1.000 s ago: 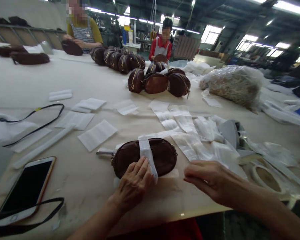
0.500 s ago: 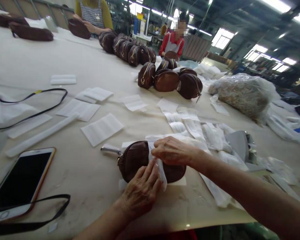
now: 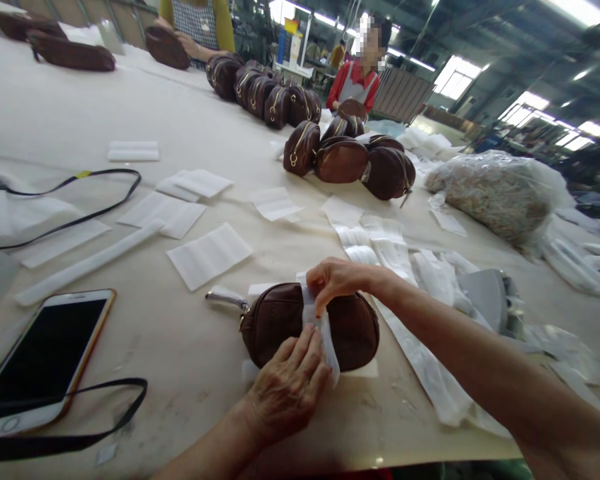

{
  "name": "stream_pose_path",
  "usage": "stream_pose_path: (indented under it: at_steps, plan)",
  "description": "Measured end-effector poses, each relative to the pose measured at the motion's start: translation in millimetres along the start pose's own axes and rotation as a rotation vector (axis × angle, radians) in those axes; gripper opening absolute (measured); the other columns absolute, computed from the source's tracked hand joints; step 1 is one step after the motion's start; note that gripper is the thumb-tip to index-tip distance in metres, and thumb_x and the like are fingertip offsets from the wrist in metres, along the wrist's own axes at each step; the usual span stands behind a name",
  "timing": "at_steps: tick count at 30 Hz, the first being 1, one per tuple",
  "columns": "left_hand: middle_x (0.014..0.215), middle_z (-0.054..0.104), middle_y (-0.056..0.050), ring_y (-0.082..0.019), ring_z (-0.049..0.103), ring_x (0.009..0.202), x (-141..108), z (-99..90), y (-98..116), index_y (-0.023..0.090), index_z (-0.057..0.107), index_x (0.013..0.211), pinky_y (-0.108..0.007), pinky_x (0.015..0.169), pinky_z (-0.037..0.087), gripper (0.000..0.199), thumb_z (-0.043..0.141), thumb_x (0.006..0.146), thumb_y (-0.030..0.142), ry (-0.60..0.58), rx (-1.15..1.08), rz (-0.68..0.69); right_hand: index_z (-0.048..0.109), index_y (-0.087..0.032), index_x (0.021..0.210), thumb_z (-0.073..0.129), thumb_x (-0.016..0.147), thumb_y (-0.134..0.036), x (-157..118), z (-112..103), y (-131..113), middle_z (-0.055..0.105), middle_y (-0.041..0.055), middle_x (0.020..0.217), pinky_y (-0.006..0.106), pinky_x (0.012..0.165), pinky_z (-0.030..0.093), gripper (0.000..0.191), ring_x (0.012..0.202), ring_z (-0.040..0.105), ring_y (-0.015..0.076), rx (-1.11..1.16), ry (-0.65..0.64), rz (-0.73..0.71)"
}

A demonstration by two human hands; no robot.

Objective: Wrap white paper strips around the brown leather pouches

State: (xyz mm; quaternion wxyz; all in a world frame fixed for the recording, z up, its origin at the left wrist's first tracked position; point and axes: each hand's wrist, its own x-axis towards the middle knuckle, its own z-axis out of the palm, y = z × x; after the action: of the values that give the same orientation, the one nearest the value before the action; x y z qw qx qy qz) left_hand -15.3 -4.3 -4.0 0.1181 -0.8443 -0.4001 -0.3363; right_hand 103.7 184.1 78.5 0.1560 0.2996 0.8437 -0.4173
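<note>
A dark brown leather pouch (image 3: pixel 273 323) lies on the table in front of me, its zip pull wrapped in clear film at the left end. Across its middle runs a narrow white wrapping strip (image 3: pixel 310 307). My left hand (image 3: pixel 293 387) rests on the strip's lower part and the pouch, fingers stretched out and flat. At the strip's upper part, my right hand (image 3: pixel 337 283) is closed with fingers and thumb bent together on the strip. The fingertips are partly hidden.
A phone (image 3: pixel 45 353) and black strap (image 3: pixel 120 413) lie at left. White sheets (image 3: pixel 210 257) are scattered beyond the pouch. White strips (image 3: pixel 430 347) and a grey tape dispenser (image 3: pixel 490 297) are at right. Brown pouches (image 3: pixel 340 160) and a plastic bag (image 3: pixel 495 193) stand farther back; two people work there.
My right hand has shifted up and its wrist has lifted, baring more of the pouch's right side. My left hand stays on the strip. The whole view has shifted slightly.
</note>
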Motion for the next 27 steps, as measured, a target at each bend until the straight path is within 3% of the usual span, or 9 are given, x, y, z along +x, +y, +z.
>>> stream_pose_path:
  at_steps: [4, 9, 11, 14, 17, 20, 22, 27]
  plan:
    - [0.113, 0.065, -0.018, -0.031, 0.057, 0.114, 0, 0.0, -1, 0.005, 0.063, 0.099, -0.039, 0.089, 0.042, 0.025, 0.041, 0.089, 0.011, 0.009, 0.011, 0.008, 0.06, -0.012, 0.065, 0.078, 0.051, -0.043, 4, 5, 23, 0.053, -0.006, 0.056, 0.02, 0.049, 0.03, 0.038, 0.052, 0.043, 0.0065, 0.35, 0.008, 0.041]
    - [0.112, 0.065, -0.019, -0.029, 0.056, 0.115, 0, 0.8, -1, 0.005, 0.063, 0.099, -0.039, 0.089, 0.043, 0.024, 0.041, 0.091, 0.012, 0.018, 0.033, 0.021, 0.06, -0.013, 0.072, 0.074, 0.058, -0.027, 4, 12, 28, 0.052, -0.0066, 0.058, 0.019, 0.052, 0.036, 0.025, 0.054, 0.047, 0.0075, 0.325, 0.233, 0.058]
    - [0.112, 0.065, -0.018, -0.029, 0.057, 0.115, 1, 0.6, -1, 0.006, 0.063, 0.098, -0.038, 0.089, 0.043, 0.024, 0.041, 0.09, 0.011, 0.022, 0.041, 0.023, 0.061, -0.014, 0.077, 0.07, 0.064, -0.02, -1, 18, 26, 0.054, -0.0047, 0.063, 0.022, 0.058, 0.041, 0.017, 0.059, 0.05, 0.0094, 0.263, 0.375, 0.062]
    - [0.113, 0.065, -0.018, -0.028, 0.057, 0.114, 2, -1.2, -1, 0.006, 0.063, 0.099, -0.038, 0.089, 0.044, 0.023, 0.042, 0.091, 0.013, 0.029, 0.048, 0.021, 0.063, -0.015, 0.089, 0.055, 0.077, -0.011, -20, 39, 19, 0.06, 0.0032, 0.085, 0.029, 0.08, 0.044, 0.015, 0.082, 0.055, 0.0147, 0.156, 0.649, 0.055]
    - [0.111, 0.065, -0.018, -0.028, 0.058, 0.113, 4, -3.4, 0, 0.006, 0.063, 0.098, -0.037, 0.088, 0.044, 0.022, 0.044, 0.091, 0.013, 0.041, 0.044, 0.033, 0.064, -0.018, 0.1, 0.043, 0.084, -0.009, -46, 75, 11, 0.061, 0.0086, 0.103, 0.035, 0.092, 0.042, 0.028, 0.098, 0.053, 0.0187, -0.082, 0.854, -0.159]
    - [0.108, 0.065, -0.017, -0.026, 0.06, 0.107, 5, -4.5, 1, 0.008, 0.063, 0.094, -0.037, 0.087, 0.045, 0.018, 0.047, 0.09, 0.016, 0.04, 0.04, 0.023, 0.063, -0.019, 0.111, 0.044, 0.087, -0.011, -63, 112, 5, 0.063, 0.01, 0.109, 0.039, 0.092, 0.044, 0.032, 0.104, 0.052, 0.022, -0.415, 0.911, -0.373]
    - [0.104, 0.065, -0.016, -0.025, 0.061, 0.102, 5, -4.6, 2, 0.009, 0.062, 0.092, -0.036, 0.085, 0.046, 0.016, 0.05, 0.09, 0.018, 0.041, 0.041, 0.01, 0.061, -0.018, 0.116, 0.045, 0.088, -0.011, -67, 128, 4, 0.063, 0.0105, 0.113, 0.04, 0.092, 0.044, 0.034, 0.108, 0.05, 0.0235, -0.525, 0.933, -0.365]
    - [0.095, 0.064, -0.013, -0.023, 0.061, 0.095, 5, -5.6, 3, 0.011, 0.057, 0.095, -0.035, 0.082, 0.049, 0.013, 0.051, 0.088, 0.019, 0.098, 0.037, -0.001, 0.059, -0.016, 0.117, 0.041, 0.09, -0.009, -64, 139, 7, 0.065, 0.0091, 0.109, 0.04, 0.09, 0.042, 0.033, 0.107, 0.05, 0.0226, -0.562, 0.953, -0.427]
